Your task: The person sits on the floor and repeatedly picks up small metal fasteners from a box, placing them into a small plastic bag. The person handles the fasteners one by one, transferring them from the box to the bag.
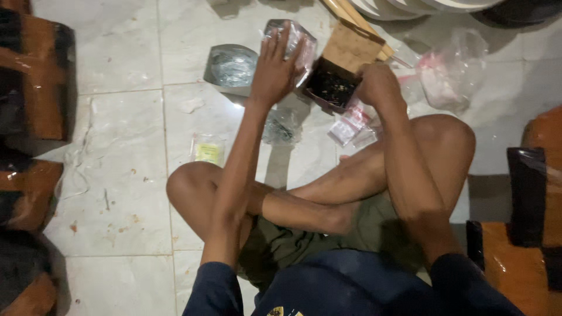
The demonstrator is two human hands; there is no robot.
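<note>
I sit cross-legged on a pale tiled floor. My left hand reaches forward and rests on a clear plastic bag that holds small items, fingers spread over it. My right hand is closed at the edge of an open cardboard box with dark small parts inside; whether it pinches something is hidden. The box's brown flap stands up behind it.
A grey plastic bag lies left of the box. Small clear packets and a yellow-labelled one lie on the tiles. A crumpled clear bag with pink inside sits right. Brown and black wooden pieces flank both sides.
</note>
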